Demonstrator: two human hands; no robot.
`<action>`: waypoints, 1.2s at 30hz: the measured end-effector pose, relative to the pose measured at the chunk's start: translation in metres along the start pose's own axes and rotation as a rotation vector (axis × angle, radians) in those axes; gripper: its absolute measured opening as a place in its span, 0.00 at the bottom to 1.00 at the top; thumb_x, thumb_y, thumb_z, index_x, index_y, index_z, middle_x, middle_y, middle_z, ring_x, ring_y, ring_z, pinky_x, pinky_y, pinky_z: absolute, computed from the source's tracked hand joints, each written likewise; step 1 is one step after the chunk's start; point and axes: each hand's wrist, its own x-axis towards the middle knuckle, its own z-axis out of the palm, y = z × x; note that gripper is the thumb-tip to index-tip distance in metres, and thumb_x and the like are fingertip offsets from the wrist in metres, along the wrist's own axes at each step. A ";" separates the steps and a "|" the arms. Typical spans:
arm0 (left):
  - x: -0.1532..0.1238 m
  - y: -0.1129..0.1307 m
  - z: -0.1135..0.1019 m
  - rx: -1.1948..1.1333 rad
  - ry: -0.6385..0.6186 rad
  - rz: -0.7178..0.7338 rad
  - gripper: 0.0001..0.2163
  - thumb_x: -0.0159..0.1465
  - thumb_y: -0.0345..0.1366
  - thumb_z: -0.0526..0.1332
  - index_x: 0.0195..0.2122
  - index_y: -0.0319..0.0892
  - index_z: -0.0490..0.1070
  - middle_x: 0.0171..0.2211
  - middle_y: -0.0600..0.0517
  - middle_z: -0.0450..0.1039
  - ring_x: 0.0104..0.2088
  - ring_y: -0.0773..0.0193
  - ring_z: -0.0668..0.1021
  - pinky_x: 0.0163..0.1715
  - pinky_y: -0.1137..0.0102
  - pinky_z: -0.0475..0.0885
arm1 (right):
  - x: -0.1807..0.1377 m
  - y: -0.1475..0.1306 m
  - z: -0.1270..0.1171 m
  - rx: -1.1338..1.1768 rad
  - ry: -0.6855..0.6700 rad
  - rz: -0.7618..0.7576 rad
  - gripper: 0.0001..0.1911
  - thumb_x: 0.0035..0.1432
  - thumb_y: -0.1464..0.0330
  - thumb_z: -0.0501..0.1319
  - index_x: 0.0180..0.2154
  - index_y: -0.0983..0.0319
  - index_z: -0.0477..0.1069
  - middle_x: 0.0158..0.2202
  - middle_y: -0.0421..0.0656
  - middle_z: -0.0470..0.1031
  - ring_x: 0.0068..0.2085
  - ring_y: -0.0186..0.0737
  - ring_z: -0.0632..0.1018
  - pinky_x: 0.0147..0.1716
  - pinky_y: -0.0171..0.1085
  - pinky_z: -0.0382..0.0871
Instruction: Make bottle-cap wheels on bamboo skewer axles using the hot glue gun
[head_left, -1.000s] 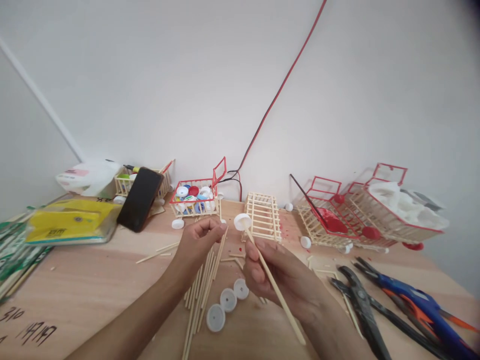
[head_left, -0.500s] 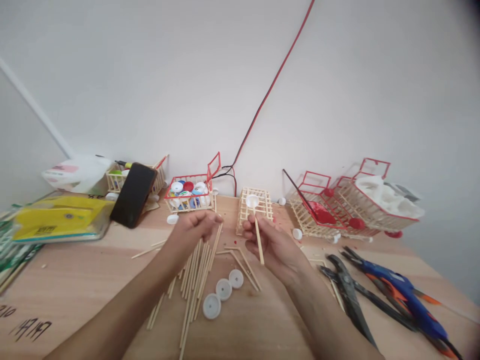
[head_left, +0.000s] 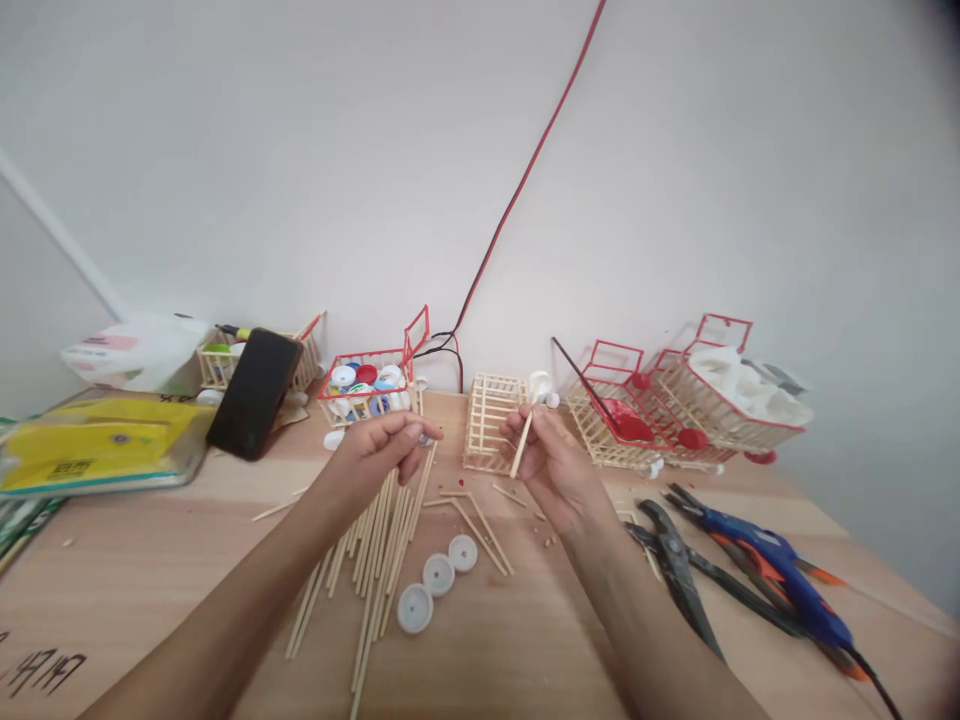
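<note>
My right hand (head_left: 559,465) pinches a short wooden stick (head_left: 522,445) with a white bottle cap (head_left: 539,384) at its far end. My left hand (head_left: 386,450) hovers over a bundle of loose sticks (head_left: 382,545). Its fingers are curled with thumb and index close together; whatever is between them, if anything, is too small to make out. Behind my right hand stands a small wooden stick basket (head_left: 491,410), partly covered by the fingers. Three white caps (head_left: 439,574) lie in a row on the table between my arms.
To the right lie black-handled pliers (head_left: 679,560) and a blue glue gun (head_left: 780,570). Stick carts with red trim (head_left: 626,400) line the wall, one basket full of caps (head_left: 367,385). A phone (head_left: 255,395) leans at the left beside a yellow packet (head_left: 97,440).
My right hand has turned the stick, so its cap end has moved right and its near end left. My left index finger has straightened a little. The view has shifted slightly.
</note>
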 end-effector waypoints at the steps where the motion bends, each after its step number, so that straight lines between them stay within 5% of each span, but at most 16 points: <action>1: -0.001 0.000 0.002 0.049 -0.075 0.002 0.15 0.64 0.43 0.53 0.38 0.38 0.73 0.16 0.58 0.60 0.19 0.70 0.64 0.26 0.74 0.61 | 0.001 0.000 -0.001 0.023 0.003 -0.021 0.14 0.42 0.64 0.72 0.29 0.62 0.71 0.27 0.37 0.75 0.31 0.33 0.77 0.32 0.33 0.73; 5: -0.007 -0.003 0.013 0.235 -0.308 -0.008 0.16 0.66 0.43 0.50 0.40 0.40 0.74 0.17 0.58 0.61 0.20 0.69 0.66 0.27 0.74 0.60 | 0.000 -0.003 0.001 0.104 -0.023 -0.056 0.12 0.44 0.67 0.72 0.29 0.61 0.70 0.25 0.35 0.74 0.32 0.33 0.76 0.40 0.39 0.73; 12: -0.015 -0.004 0.028 0.348 -0.357 0.022 0.15 0.65 0.35 0.49 0.44 0.46 0.75 0.22 0.55 0.67 0.23 0.67 0.68 0.26 0.75 0.60 | -0.005 -0.009 0.009 0.184 -0.081 -0.038 0.11 0.48 0.68 0.69 0.30 0.60 0.67 0.21 0.30 0.62 0.23 0.24 0.67 0.33 0.29 0.71; 20: 0.000 -0.010 0.003 0.327 0.030 -0.052 0.13 0.62 0.37 0.51 0.42 0.40 0.73 0.13 0.59 0.59 0.15 0.68 0.63 0.20 0.75 0.57 | -0.001 -0.034 0.002 0.208 -0.089 -0.189 0.11 0.50 0.73 0.68 0.29 0.60 0.65 0.21 0.31 0.60 0.22 0.25 0.64 0.24 0.27 0.63; 25: 0.002 0.007 -0.037 0.555 0.322 -0.001 0.17 0.60 0.45 0.57 0.19 0.41 0.71 0.16 0.54 0.68 0.18 0.67 0.66 0.21 0.74 0.57 | -0.002 -0.042 -0.002 0.134 -0.085 -0.245 0.12 0.46 0.69 0.71 0.28 0.60 0.67 0.21 0.31 0.65 0.28 0.28 0.71 0.32 0.30 0.66; 28: 0.000 0.016 -0.053 0.752 0.442 0.072 0.20 0.61 0.46 0.56 0.15 0.42 0.70 0.24 0.51 0.75 0.27 0.62 0.74 0.29 0.71 0.63 | -0.003 -0.033 0.000 -0.017 -0.109 -0.189 0.14 0.45 0.62 0.71 0.28 0.59 0.68 0.21 0.33 0.66 0.35 0.35 0.75 0.36 0.35 0.67; 30: 0.000 0.016 -0.057 0.823 0.464 0.192 0.16 0.60 0.44 0.58 0.20 0.41 0.74 0.38 0.48 0.77 0.34 0.60 0.76 0.34 0.70 0.65 | -0.004 -0.024 0.003 -0.112 -0.147 -0.154 0.15 0.46 0.59 0.70 0.28 0.60 0.68 0.21 0.34 0.67 0.34 0.36 0.75 0.36 0.35 0.66; 32: 0.001 0.013 -0.053 0.802 0.475 0.236 0.11 0.58 0.43 0.61 0.36 0.42 0.77 0.49 0.46 0.72 0.33 0.62 0.76 0.34 0.70 0.66 | -0.007 -0.014 0.005 -0.200 -0.197 -0.135 0.15 0.50 0.57 0.67 0.29 0.61 0.68 0.21 0.35 0.68 0.32 0.35 0.74 0.36 0.35 0.65; 34: 0.002 0.011 -0.044 0.671 0.422 0.182 0.16 0.58 0.43 0.61 0.46 0.43 0.74 0.46 0.47 0.74 0.34 0.62 0.75 0.34 0.70 0.67 | -0.010 -0.004 0.008 -0.287 -0.260 -0.112 0.14 0.55 0.56 0.63 0.30 0.61 0.68 0.21 0.35 0.68 0.30 0.34 0.73 0.36 0.34 0.64; 36: 0.002 0.009 -0.031 0.402 0.322 0.063 0.18 0.58 0.45 0.62 0.46 0.42 0.74 0.40 0.47 0.77 0.38 0.59 0.76 0.37 0.69 0.68 | -0.015 0.005 0.011 -0.380 -0.324 -0.081 0.14 0.59 0.57 0.59 0.31 0.61 0.68 0.22 0.36 0.68 0.29 0.33 0.72 0.36 0.34 0.63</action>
